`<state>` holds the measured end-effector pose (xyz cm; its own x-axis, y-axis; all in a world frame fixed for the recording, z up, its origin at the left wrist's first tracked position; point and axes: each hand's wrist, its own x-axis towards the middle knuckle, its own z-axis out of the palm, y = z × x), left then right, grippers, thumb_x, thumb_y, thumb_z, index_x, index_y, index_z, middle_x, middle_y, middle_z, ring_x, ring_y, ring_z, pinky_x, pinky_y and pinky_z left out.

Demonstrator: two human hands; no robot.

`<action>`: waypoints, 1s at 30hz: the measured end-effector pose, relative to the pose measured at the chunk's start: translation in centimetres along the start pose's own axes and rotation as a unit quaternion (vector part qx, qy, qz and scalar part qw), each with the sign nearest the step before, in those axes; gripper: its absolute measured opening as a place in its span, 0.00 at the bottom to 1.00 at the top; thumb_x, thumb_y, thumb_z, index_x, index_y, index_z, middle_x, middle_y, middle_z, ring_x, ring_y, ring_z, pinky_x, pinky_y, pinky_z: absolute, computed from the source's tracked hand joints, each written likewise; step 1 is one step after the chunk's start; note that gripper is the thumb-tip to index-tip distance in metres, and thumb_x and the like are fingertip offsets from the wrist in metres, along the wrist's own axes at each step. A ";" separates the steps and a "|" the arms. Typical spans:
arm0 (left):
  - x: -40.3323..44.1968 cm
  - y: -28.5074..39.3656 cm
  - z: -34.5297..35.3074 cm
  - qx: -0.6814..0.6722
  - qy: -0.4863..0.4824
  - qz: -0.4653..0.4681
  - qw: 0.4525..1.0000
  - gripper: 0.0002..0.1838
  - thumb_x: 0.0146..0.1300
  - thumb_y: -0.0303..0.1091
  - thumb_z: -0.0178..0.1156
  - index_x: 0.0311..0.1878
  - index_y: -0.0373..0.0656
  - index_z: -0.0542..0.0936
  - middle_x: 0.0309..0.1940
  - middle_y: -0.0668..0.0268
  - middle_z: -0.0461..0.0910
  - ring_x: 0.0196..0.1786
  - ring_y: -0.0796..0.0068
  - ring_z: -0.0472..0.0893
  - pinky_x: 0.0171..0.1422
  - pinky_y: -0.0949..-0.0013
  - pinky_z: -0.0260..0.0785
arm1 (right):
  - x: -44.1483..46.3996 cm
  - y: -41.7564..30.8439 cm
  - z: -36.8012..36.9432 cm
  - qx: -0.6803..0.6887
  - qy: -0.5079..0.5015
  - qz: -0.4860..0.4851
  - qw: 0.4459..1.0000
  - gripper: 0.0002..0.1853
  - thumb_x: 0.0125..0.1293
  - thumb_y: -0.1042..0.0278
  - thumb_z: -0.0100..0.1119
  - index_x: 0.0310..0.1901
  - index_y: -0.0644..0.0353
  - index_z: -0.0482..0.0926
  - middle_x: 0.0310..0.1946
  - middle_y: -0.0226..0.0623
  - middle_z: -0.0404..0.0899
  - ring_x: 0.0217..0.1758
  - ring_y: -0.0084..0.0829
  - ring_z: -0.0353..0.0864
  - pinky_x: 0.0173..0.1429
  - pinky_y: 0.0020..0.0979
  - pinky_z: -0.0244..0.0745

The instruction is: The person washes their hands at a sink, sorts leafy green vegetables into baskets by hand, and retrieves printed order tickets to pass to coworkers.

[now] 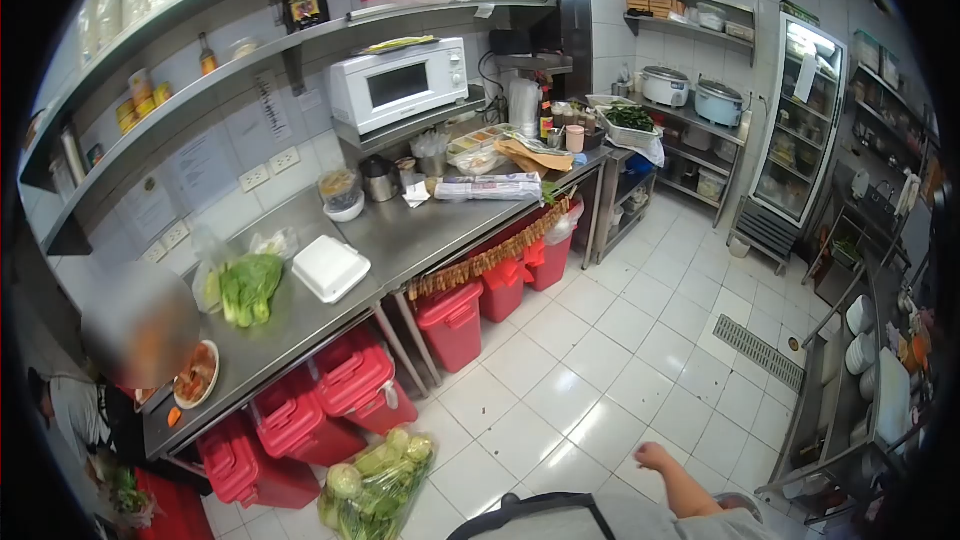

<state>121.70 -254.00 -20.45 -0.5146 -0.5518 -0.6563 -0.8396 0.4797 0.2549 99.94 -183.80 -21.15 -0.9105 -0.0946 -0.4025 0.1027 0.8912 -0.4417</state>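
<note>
My right hand (652, 456) hangs low over the white tiled floor (590, 420), by my grey shirt (640, 520). Its fingers look curled closed, and nothing shows in them. No object touches it; behind my forearm, part of a round metal vessel (738, 505) shows at the lower edge. My left hand is out of the picture.
A steel counter (400, 250) carries leafy greens (250, 288), a white foam box (332, 268) and a microwave (400, 82) on a raised shelf. Red lidded bins (358, 380) stand underneath. Bagged vegetables (378, 485) lie on the floor. A person (75, 415) is at left.
</note>
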 end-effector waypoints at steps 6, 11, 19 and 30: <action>16.3 33.2 -1.8 0.102 0.091 0.394 0.909 0.18 0.58 0.36 0.50 0.46 0.36 0.78 0.45 0.46 0.78 0.50 0.50 0.77 0.55 0.57 0.68 | -10.1 7.9 -2.5 0.354 0.163 0.423 0.818 0.10 0.59 0.69 0.52 0.35 0.66 0.78 0.27 0.44 0.80 0.24 0.37 0.83 0.23 0.39 0.76; 11.8 57.8 1.6 -0.083 -0.018 0.471 0.878 0.18 0.59 0.36 0.54 0.52 0.43 0.77 0.43 0.51 0.80 0.48 0.58 0.80 0.53 0.62 0.71 | -8.8 8.9 -1.8 0.380 0.035 0.520 0.764 0.11 0.57 0.65 0.54 0.35 0.65 0.80 0.27 0.43 0.81 0.25 0.36 0.83 0.26 0.39 0.76; 13.7 62.9 8.5 0.066 -0.222 0.416 0.879 0.25 0.59 0.42 0.58 0.56 0.37 0.73 0.43 0.53 0.81 0.43 0.62 0.81 0.49 0.65 0.72 | 18.5 12.9 -12.4 0.218 -0.111 0.283 0.927 0.14 0.54 0.58 0.58 0.34 0.62 0.82 0.26 0.42 0.82 0.27 0.34 0.82 0.29 0.38 0.76; 19.8 78.2 -5.4 -0.108 -0.180 0.304 0.929 0.28 0.61 0.43 0.60 0.59 0.35 0.70 0.46 0.60 0.79 0.45 0.74 0.78 0.48 0.71 0.71 | 52.6 6.0 -35.5 0.205 0.085 0.076 0.972 0.11 0.58 0.67 0.56 0.40 0.62 0.79 0.31 0.40 0.83 0.29 0.30 0.84 0.35 0.29 0.77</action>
<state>44.93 -231.06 -9.69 -0.8464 0.0602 -0.5292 -0.4476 0.4579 0.7681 38.46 -167.71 -16.53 -0.9216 0.1314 -0.3651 0.3613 0.6339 -0.6839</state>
